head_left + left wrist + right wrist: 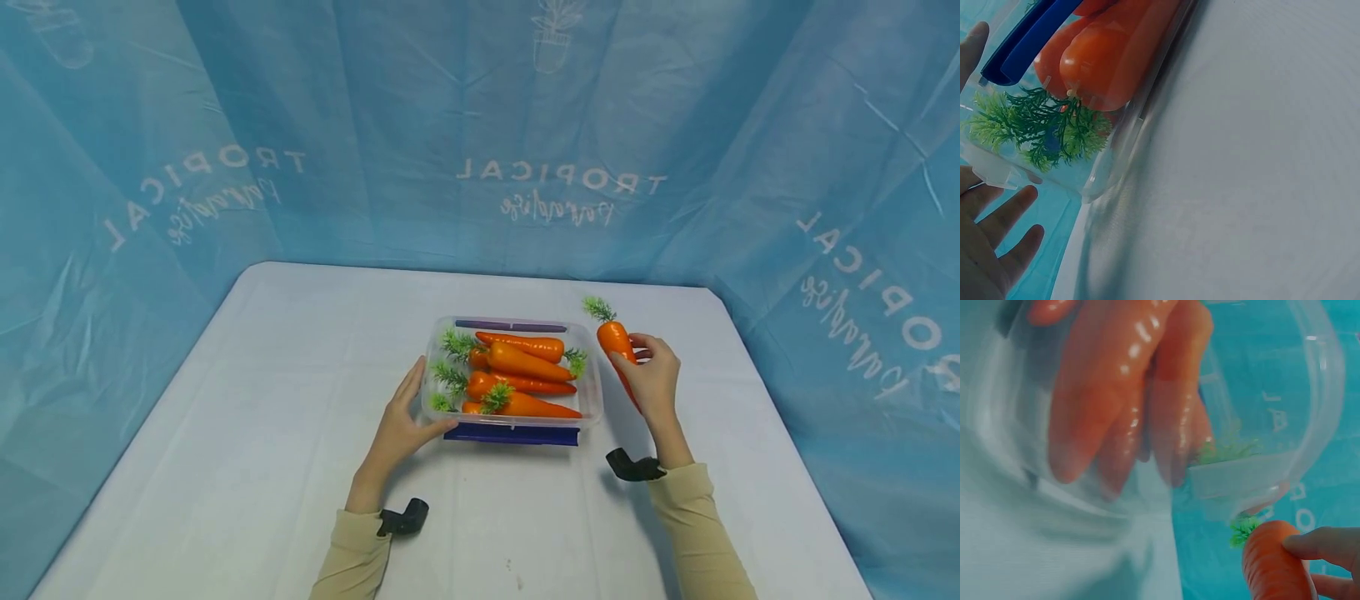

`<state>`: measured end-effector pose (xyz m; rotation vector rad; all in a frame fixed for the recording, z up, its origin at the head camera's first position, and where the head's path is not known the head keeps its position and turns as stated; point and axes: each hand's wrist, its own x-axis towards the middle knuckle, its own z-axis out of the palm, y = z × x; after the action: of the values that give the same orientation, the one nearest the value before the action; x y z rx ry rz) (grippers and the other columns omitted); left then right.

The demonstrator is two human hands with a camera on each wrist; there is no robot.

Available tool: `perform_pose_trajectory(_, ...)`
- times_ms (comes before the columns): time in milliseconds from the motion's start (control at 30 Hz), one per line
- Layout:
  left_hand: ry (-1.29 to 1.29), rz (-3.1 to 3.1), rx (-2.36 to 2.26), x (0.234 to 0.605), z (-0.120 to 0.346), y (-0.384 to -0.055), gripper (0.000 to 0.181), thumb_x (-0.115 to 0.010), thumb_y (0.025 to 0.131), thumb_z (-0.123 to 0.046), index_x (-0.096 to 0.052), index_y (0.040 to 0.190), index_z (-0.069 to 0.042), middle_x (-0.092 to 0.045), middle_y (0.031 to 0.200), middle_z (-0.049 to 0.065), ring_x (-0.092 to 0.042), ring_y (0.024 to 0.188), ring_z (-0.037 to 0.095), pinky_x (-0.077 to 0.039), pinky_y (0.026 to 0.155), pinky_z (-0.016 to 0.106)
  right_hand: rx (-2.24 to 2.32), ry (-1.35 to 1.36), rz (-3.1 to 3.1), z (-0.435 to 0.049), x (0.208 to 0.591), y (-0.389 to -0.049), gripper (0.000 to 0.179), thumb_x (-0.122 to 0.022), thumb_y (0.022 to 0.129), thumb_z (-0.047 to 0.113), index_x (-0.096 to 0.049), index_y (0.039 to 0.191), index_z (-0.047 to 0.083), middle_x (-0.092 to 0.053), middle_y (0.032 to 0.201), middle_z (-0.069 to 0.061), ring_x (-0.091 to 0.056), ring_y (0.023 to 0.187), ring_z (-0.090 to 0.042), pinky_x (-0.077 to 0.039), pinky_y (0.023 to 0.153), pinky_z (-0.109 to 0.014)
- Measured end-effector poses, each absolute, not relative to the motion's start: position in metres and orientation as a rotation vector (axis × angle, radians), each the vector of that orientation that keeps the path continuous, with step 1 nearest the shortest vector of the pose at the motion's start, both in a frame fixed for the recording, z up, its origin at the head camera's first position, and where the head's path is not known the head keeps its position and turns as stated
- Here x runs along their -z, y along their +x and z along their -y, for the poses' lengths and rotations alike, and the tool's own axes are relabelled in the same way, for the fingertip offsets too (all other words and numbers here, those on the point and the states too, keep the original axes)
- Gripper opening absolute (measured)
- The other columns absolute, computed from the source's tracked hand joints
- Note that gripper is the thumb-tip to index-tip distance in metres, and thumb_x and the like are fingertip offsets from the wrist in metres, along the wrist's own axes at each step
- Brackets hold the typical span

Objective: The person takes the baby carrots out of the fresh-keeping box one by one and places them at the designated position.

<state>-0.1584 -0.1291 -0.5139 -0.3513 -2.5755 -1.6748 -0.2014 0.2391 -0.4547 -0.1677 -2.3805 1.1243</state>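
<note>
A clear plastic container (592,392) with blue clip flaps stands on the table, holding several orange carrots (525,362) with green leafy tops. My left hand (397,429) is at its left end, thumb along the front corner and fingers reaching up the left side. In the left wrist view, the left fingers (1013,209) look spread and fairly straight beside the container wall. To the right of the container, my right hand (651,379) pinches another carrot (615,340) between thumb and fingers, leafy top pointing away. The right wrist view shows that carrot (1275,562) just beyond the container's end.
A white-covered table (300,375) lies under everything. Blue printed curtains (420,125) hang behind it and along both sides. Black wrist-worn pieces (405,518) sit at both cuffs.
</note>
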Motion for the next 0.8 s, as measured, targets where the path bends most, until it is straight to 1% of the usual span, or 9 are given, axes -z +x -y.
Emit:
perform_pose_trajectory(233, -0.354, 2.576, 1.671, 0.513, 0.129, -0.158, 0.104, -0.082, 0.074, -0.032, -0.016, 0.154, -0.025, -0.016, 0.161, 0.002, -0.015, 0.148, 0.032, -0.020, 0.116, 0.059, -1.145, -0.219, 2.415, -0.240, 0.470, -0.201, 0.036, -0.076, 0.080, 0.012, -0.066, 0.110, -0.006, -0.066, 0.101, -0.024, -0.059, 0.085, -0.032, -0.044, 0.067, -0.019)
perform_pose_trajectory(467, -0.367, 2.573, 1.638, 0.515, 0.129, -0.158, 0.104, -0.081, 0.074, -0.032, -0.015, 0.154, -0.024, -0.017, 0.161, 0.004, -0.017, 0.148, 0.033, -0.022, 0.115, 0.059, -1.169, -0.239, 2.440, -0.239, 0.487, -0.203, 0.036, -0.077, 0.078, 0.013, -0.067, 0.108, -0.005, -0.067, 0.102, -0.023, -0.061, 0.084, -0.033, -0.043, 0.064, -0.015)
perform_pose_trajectory(633, -0.363, 2.573, 1.645, 0.514, 0.129, -0.157, 0.103, -0.081, 0.075, -0.032, -0.015, 0.154, -0.025, -0.017, 0.161, 0.003, -0.017, 0.148, 0.033, -0.022, 0.115, 0.059, -1.196, -0.251, 2.450, -0.237, 0.492, -0.201, 0.036, -0.077, 0.077, 0.010, -0.067, 0.107, -0.007, -0.066, 0.102, -0.025, -0.062, 0.084, -0.035, -0.043, 0.065, -0.016)
perform_pose_trajectory(800, -0.365, 2.570, 1.646, 0.515, 0.129, -0.158, 0.103, -0.081, 0.075, -0.032, -0.015, 0.154, -0.025, -0.017, 0.161, 0.002, -0.016, 0.148, 0.031, -0.022, 0.116, 0.058, -1.177, -0.248, 2.460, -0.236, 0.498, -0.203, 0.036, -0.075, 0.077, 0.008, -0.066, 0.107, -0.008, -0.067, 0.099, -0.026, -0.063, 0.083, -0.036, -0.046, 0.066, -0.020)
